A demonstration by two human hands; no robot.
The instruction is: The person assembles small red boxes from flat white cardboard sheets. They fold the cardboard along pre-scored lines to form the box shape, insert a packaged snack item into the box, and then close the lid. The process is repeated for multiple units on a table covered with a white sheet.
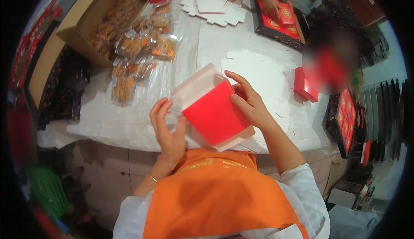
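Note:
A red paper box (pixel 216 113), partly folded with pale inner flaps standing out on two sides, is tilted above the table's front edge. My right hand (pixel 249 99) grips its right side, with the thumb on the red face and the fingers over the edge. At the box's left corner is my left hand (pixel 167 129), its fingers apart and its thumb close to the carton; whether they touch I cannot tell. Beyond and to the right, flat white box blanks (pixel 254 73) lie on the white-covered table (pixel 103 120).
Several clear-wrapped biscuit packs (pixel 146 45) lie beside a cardboard carton (pixel 73 34) at the far left. Other blanks (pixel 211 6) are stacked at the back. A co-worker's hand (pixel 271 8) rests at a dark tray (pixel 278 34). A red box (pixel 305 85) stands on the right.

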